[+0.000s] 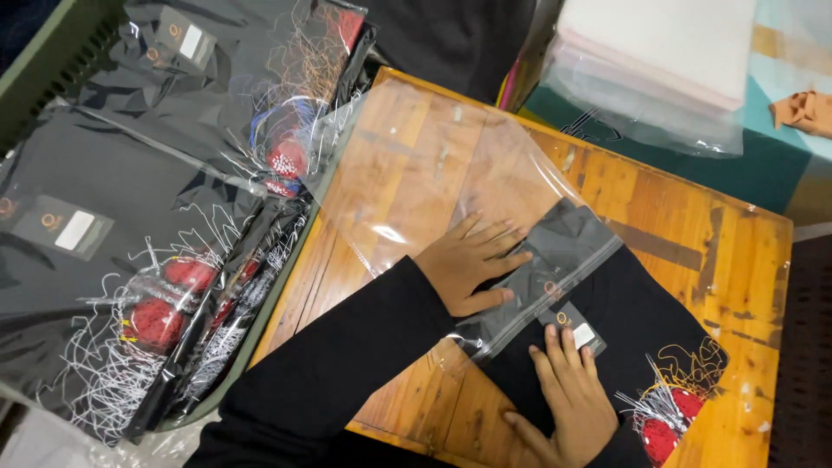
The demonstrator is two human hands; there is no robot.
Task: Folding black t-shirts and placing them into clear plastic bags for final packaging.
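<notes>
Head view shows your left hand [468, 264] lying flat, fingers spread, at the centre of the frame, pressing on the clear bag [433, 186] just where its mouth overlaps the collar end of the shirt [637, 316]; it grips nothing, only pins the film down. Your right hand [568, 394], low and right of centre, rests palm down on the shirt with its fingertips touching the small tag [576, 331], likewise open and holding nothing. The folded black shirt lies aslant on the wooden table [737, 260], its red and white print [672, 407] toward the lower right, its top edge already under the film. To do this well, I would judge, keep the left palm steady so the mouth stays open and flat, push the shirt from its far end with the right hand, and keep the fold square so no corner catches or rucks the plastic. Farther out, bagged shirts [130, 234] are piled at the left of the frame in a green crate [61, 52], and a stack of empty bags [650, 61] sits at the upper right.
</notes>
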